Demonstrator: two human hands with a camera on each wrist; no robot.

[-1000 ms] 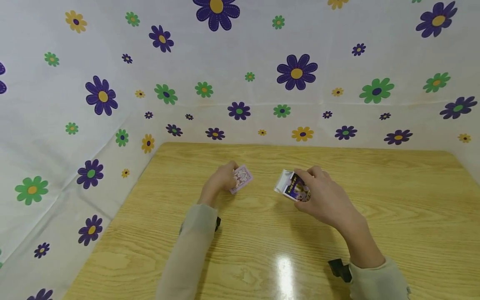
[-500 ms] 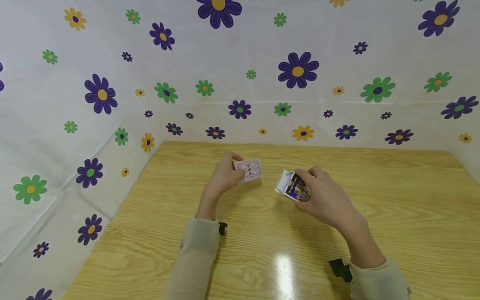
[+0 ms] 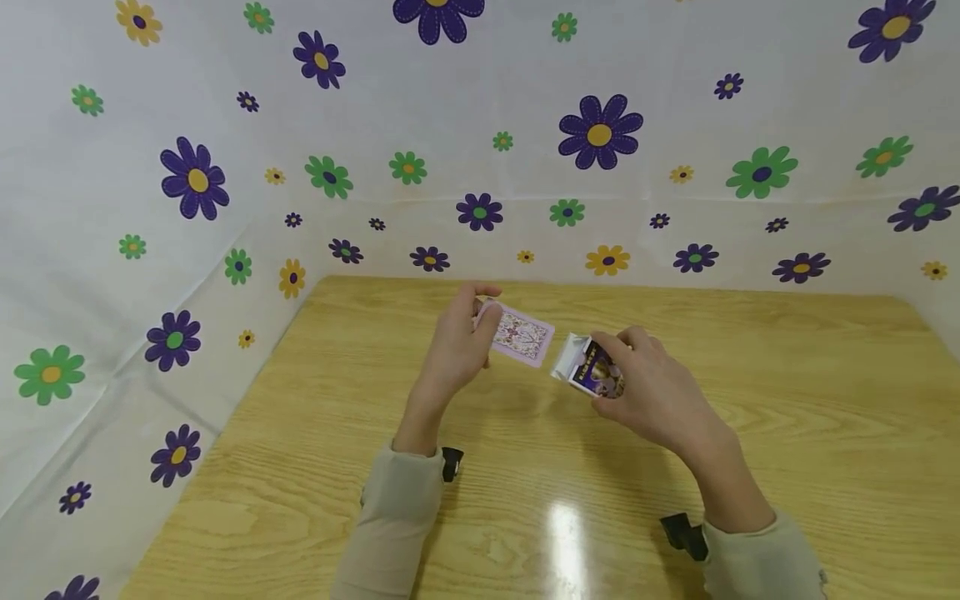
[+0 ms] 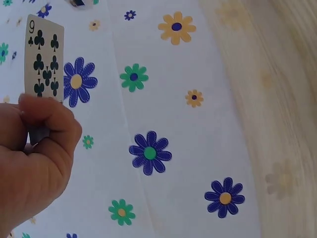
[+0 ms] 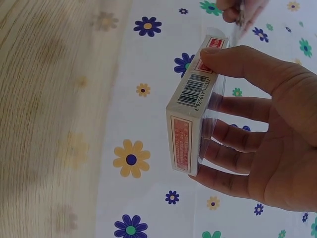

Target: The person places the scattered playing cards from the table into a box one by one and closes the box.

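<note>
My left hand pinches playing cards between thumb and fingers, patterned pink-and-white backs upward. In the left wrist view, the nine of clubs shows on their other face. How many cards lie together cannot be told. My right hand grips a card box with a dark printed front. Its white flap is open and points left toward the cards, a small gap away. In the right wrist view, the box shows a barcode side, with the thumb on one edge and fingers across the opposite side.
Both hands are above a wood-grain table. A white cloth with purple, green and yellow flowers hangs behind it and along the left side. Black straps show at the wrists.
My left hand has risen and moved right, turning the cards until their far end points toward the box. My right hand and the box have stayed almost in place.
</note>
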